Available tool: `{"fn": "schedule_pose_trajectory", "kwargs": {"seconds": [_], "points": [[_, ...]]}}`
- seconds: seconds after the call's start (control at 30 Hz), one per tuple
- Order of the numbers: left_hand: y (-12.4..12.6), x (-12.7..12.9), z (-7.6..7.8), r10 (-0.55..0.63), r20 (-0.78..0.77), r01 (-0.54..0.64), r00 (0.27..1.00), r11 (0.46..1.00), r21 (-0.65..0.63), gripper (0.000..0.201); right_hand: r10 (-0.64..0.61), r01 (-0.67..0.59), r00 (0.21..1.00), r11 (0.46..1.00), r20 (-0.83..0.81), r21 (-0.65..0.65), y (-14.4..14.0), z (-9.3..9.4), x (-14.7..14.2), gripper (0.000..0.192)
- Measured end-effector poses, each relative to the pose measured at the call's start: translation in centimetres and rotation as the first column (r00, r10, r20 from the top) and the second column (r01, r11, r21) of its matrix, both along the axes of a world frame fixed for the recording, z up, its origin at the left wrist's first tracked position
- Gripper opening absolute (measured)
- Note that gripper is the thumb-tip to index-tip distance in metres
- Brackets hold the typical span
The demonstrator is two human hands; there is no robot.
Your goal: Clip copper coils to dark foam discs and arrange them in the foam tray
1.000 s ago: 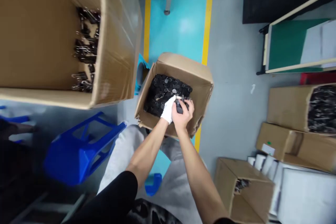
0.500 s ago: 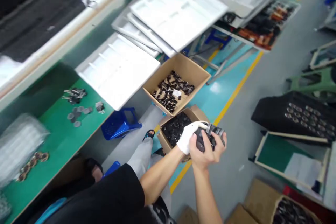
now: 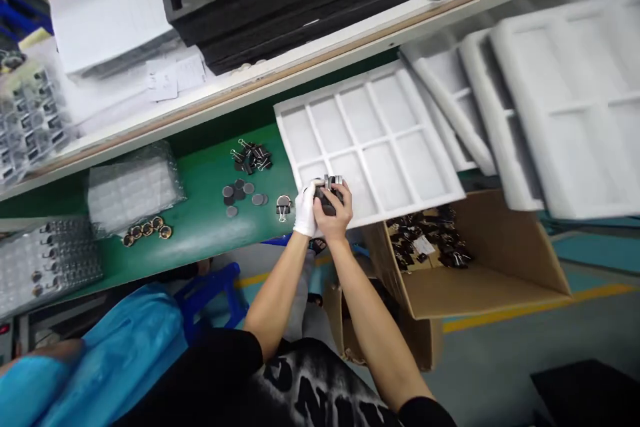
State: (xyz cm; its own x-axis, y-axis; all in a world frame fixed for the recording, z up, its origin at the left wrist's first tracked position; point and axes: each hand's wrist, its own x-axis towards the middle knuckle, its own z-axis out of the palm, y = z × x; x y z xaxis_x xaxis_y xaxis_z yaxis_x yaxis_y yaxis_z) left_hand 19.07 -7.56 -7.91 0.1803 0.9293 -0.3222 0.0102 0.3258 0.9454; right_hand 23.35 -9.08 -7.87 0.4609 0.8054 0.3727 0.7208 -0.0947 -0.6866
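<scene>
My left hand (image 3: 304,210), in a white glove, and my bare right hand (image 3: 338,213) are closed together around a bunch of dark round pieces (image 3: 327,200). Some edges of the bunch look metallic; the fingers hide the rest. Both hands are over the near left corner of a white compartment tray (image 3: 356,149). Left of the glove, a black binder clip (image 3: 283,209) with a round piece at it lies on the green table (image 3: 210,213). Several grey discs (image 3: 239,190) lie farther left, below a pile of binder clips (image 3: 251,156).
More white trays (image 3: 565,107) are stacked at right. A cardboard box (image 3: 485,290) of dark clips stands below, beside a second box (image 3: 417,340). Ring-shaped parts (image 3: 147,230) and clear plastic packs (image 3: 135,187) lie at left. A person's blue sleeve (image 3: 135,327) is close at lower left.
My view has swung left towards the green table. My hands have moved from above the lower cardboard box to the white tray's corner, still holding the dark round pieces.
</scene>
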Motion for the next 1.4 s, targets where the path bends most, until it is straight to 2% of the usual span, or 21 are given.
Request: {"fn": "schedule_pose_trajectory", "kwargs": {"seconds": [0.07, 0.13, 0.2, 0.3, 0.4, 0.5, 0.6, 0.73, 0.77, 0.83, 0.9, 0.97, 1.0, 1.07, 1.17, 1.23, 1.3, 1.4], "points": [[2.1, -1.0, -1.1, 0.064, -0.046, -0.063, 0.997, 0.998, 0.015, 0.055, 0.084, -0.084, 0.996, 0.996, -0.034, -0.024, 2.2, -2.2, 0.3, 0.043], [3.6, -1.7, -1.8, 0.117, -0.086, -0.114, 0.989, 0.993, 0.041, 0.053, 0.141, -0.143, 0.988, 0.989, -0.061, -0.036, 3.1, -3.8, 1.1, 0.044], [4.4, -2.1, -2.2, 0.159, -0.109, -0.151, 0.981, 0.986, 0.075, 0.051, 0.162, -0.166, 0.984, 0.985, -0.074, -0.050, 3.3, -4.7, 2.3, 0.047], [4.6, -2.3, -2.2, 0.173, -0.214, -0.124, 0.961, 0.966, 0.227, 0.047, 0.149, -0.155, 0.986, 0.985, -0.075, -0.080, 3.2, -5.1, 3.9, 0.057], [4.4, -2.4, -1.6, 0.070, -0.370, 0.052, 0.927, 0.950, 0.309, 0.055, 0.154, -0.160, 0.986, 0.979, -0.063, -0.122, 3.3, -4.8, 5.3, 0.060], [4.9, -3.0, -0.4, -0.172, -0.443, 0.284, 0.880, 0.937, 0.201, 0.067, 0.163, -0.169, 0.985, 0.970, -0.050, -0.177, 3.3, -4.2, 6.4, 0.058], [6.3, -4.0, 0.9, -0.371, -0.476, 0.471, 0.798, 0.876, 0.106, 0.070, 0.148, -0.154, 0.988, 0.960, -0.042, -0.236, 3.0, -3.5, 6.9, 0.056], [9.2, -5.6, 1.9, -0.440, -0.547, 0.593, 0.712, 0.794, 0.134, 0.063, 0.110, -0.116, 0.993, 0.941, -0.039, -0.317, 1.4, -3.1, 7.0, 0.056], [9.8, -6.1, 2.1, -0.430, -0.565, 0.600, 0.704, 0.786, 0.149, 0.060, 0.095, -0.102, 0.995, 0.936, -0.037, -0.338, 0.7, -3.1, 6.9, 0.056], [10.2, -7.0, 2.1, -0.399, -0.577, 0.572, 0.713, 0.807, 0.148, 0.053, 0.060, -0.068, 0.998, 0.922, -0.032, -0.382, -1.0, -3.0, 6.5, 0.058], [9.6, -7.7, 1.9, -0.331, -0.583, 0.495, 0.742, 0.857, 0.143, 0.050, 0.030, -0.037, 0.999, 0.905, -0.023, -0.425, -2.9, -3.0, 5.7, 0.061], [8.1, -8.0, 1.3, -0.211, -0.620, 0.422, 0.755, 0.881, 0.214, 0.052, 0.020, -0.024, 1.000, 0.886, -0.013, -0.462, -4.3, -3.1, 4.7, 0.065], [7.1, -8.0, 0.9, -0.153, -0.653, 0.419, 0.742, 0.866, 0.273, 0.054, 0.026, -0.027, 1.000, 0.878, -0.009, -0.478, -4.5, -3.2, 4.2, 0.066], [5.1, -7.7, -0.2, -0.104, -0.737, 0.505, 0.668, 0.790, 0.346, 0.061, 0.044, -0.042, 0.999, 0.865, -0.007, -0.500, -4.3, -3.5, 3.3, 0.067], [3.5, -6.8, -1.9, -0.118, -0.866, 0.677, 0.486, 0.677, 0.288, 0.070, 0.074, -0.073, 0.997, 0.858, -0.019, -0.508, -3.2, -4.0, 3.0, 0.067], [3.7, -6.1, -2.6, -0.061, -0.909, 0.697, 0.412, 0.663, 0.271, 0.070, 0.089, -0.097, 0.995, 0.858, -0.040, -0.504, -3.3, -4.3, 2.9, 0.066], [4.6, -5.6, -2.9, 0.011, -0.924, 0.686, 0.382, 0.667, 0.292, 0.070, 0.077, -0.101, 0.995, 0.851, -0.069, -0.515, -5.2, -4.6, 2.6, 0.064], [5.9, -5.6, -2.4, 0.092, -0.931, 0.700, 0.353, 0.635, 0.328, 0.078, -0.027, -0.056, 0.991, 0.802, -0.129, -0.594, -11.9, -5.4, 1.3, 0.058]]}}
